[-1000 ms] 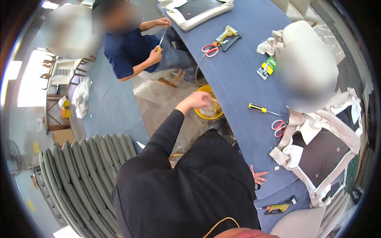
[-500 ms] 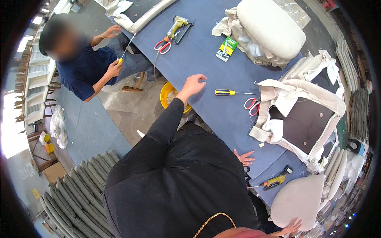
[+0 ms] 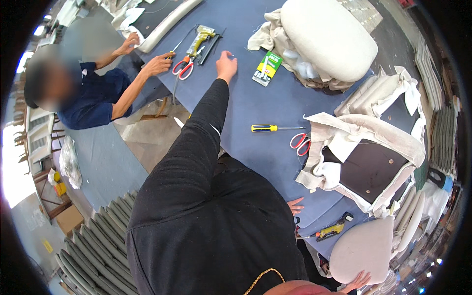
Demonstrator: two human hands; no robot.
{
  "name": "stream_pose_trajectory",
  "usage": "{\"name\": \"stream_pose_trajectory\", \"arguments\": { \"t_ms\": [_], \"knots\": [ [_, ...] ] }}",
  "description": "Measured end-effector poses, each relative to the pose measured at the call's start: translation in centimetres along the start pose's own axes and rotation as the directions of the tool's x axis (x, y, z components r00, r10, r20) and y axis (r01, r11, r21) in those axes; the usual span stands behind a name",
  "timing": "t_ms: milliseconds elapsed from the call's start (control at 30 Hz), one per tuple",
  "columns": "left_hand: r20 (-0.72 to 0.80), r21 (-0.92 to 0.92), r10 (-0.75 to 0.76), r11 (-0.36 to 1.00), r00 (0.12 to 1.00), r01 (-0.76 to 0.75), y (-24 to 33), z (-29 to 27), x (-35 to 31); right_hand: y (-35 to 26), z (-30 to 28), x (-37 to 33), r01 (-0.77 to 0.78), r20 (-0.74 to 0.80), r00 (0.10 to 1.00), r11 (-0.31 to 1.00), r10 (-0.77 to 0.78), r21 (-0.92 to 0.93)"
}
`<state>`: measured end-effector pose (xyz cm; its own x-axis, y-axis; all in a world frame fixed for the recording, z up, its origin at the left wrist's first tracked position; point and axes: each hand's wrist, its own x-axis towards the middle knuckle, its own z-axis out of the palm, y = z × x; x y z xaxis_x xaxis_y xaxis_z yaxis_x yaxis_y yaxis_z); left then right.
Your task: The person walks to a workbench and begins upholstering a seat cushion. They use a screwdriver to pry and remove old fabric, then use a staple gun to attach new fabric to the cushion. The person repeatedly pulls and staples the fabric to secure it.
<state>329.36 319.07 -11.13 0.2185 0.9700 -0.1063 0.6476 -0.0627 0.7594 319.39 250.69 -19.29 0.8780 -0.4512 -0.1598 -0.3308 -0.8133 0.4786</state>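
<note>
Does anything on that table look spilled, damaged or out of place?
Nothing looks spilled or clearly damaged on the table. The oddest spot is the cushion by the scissors: its beige cover is loose and uneven, with white material bunched out, so it looks unfinished.

The staple guns (image 3: 198, 40) are olive-yellow and black, the screwdriver (image 3: 264, 128) yellow (dark-striped), the table (image 3: 250, 160) blue.

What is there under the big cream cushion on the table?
Bunched beige cloth shows beneath the cushion, spilling out toward the green pack near the left hand. The cushion covers whatever lies deeper.
</note>
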Motion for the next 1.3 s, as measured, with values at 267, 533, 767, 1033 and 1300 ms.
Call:
{"name": "stream_pose_trajectory", "arguments": {
  "t_ms": [267, 533, 767, 1033, 1300],
  "knots": [
    [-0.01, 0.192, -0.117, 0.974, 0.993, 0.117, 0.4, 1.3, 2.0, -0.4, 1.5, 0.0, -0.034, -0.061, 0.998, 0.991, 0.026, -0.129],
    [0.207, -0.153, 0.039, 0.988, 0.978, -0.007, -2.8, -3.0, -6.1, -1.3, 1.5, 0.0, -0.043, -0.081, 0.996, 0.995, 0.035, -0.093],
    [0.825, -0.412, 0.082, 0.765, 0.559, 0.495, -5.4, -16.1, -21.2, -0.9, -4.0, 0.2, 0.051, 0.243, 0.968, 0.997, -0.062, 0.051],
    [0.886, -0.344, 0.067, 0.759, 0.459, 0.552, -10.4, -27.6, -25.6, 1.6, -1.1, 6.2, 0.17, 0.474, 0.839, 0.955, -0.269, 0.242],
    [0.469, 0.256, -0.147, 0.966, 0.871, 0.025, -23.3, -23.9, -31.3, 1.7, -32.7, 21.3, 0.342, -0.308, 0.438, -0.16, -0.845, 0.926]
  ]
}}
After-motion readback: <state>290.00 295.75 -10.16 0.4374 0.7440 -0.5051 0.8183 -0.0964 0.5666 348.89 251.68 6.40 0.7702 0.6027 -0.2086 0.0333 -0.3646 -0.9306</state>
